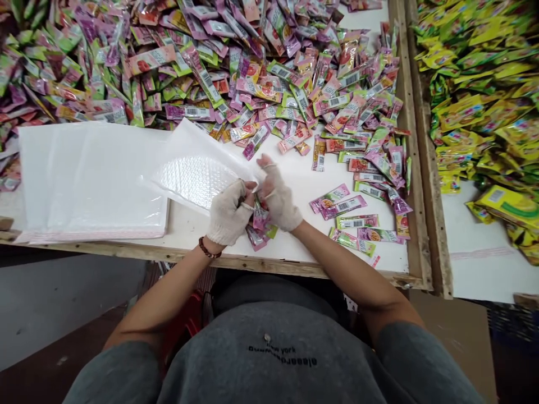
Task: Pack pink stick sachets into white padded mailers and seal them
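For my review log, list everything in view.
Stick packets: many, multicoloured, left through centre
Yellow packets: many, yellow, far right
Tabletops: two, white, under packets
Wooden rails: several, brown, tabletop edges
Stacked pouches: several, white, left
Loose pouch: one, white, centre
Red item: one, red, below tabletop
Panel: one, tan, lower right
Bracelet: one, brown, left wrist
Shirt: one, grey, bottom centre
Left hand: one, white-gloved, beside loose pouch
Right hand: one, white-gloved, centre
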`<state>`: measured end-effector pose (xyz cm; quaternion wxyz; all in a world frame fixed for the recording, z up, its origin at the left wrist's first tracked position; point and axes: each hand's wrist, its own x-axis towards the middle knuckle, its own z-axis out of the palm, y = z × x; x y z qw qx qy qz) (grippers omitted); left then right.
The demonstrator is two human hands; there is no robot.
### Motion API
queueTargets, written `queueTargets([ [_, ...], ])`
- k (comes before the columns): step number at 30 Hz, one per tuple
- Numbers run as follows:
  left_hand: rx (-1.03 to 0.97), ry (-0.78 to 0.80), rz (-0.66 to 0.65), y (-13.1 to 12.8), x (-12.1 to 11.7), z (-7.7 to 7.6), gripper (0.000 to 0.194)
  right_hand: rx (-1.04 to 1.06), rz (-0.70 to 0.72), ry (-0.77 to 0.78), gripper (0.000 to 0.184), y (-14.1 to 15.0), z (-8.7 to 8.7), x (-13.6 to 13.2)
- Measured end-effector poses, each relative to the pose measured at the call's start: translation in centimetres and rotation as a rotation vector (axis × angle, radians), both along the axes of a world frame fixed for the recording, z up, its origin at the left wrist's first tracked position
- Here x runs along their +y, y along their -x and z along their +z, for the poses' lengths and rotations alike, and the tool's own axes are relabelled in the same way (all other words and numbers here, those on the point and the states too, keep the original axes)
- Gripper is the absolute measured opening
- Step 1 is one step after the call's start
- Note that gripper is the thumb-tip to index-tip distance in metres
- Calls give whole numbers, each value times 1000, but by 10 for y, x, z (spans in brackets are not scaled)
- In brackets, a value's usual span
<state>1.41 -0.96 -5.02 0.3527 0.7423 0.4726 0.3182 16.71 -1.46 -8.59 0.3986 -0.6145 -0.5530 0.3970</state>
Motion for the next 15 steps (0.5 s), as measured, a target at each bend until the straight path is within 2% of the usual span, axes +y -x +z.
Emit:
queueTargets([
  [2,-84,101,50,6,7,1,16,181,-219,-80,47,-23,-3,4],
  [3,-124,136,73,9,10,1,15,266,-286,-67,45,-36,-6,3],
  [4,-159,160,92,11,14,1,15,356,-292,7,44,-49,-10,-1],
  [7,-235,202,143,12,23,-2,19,564,-67,366,47,-73,-15,-22],
  [9,-247,210,173,10,25,-6,20,608,39,480,48,-72,-15,-37],
  [11,-202,154,186,8,22,-8,18,622,-64,414,45,-62,-15,-48],
  [13,-72,6,150,6,15,-10,14,621,-232,274,43,-46,-19,-54],
  [15,116,-161,86,3,6,-12,10,578,-299,190,42,-29,-27,-54],
])
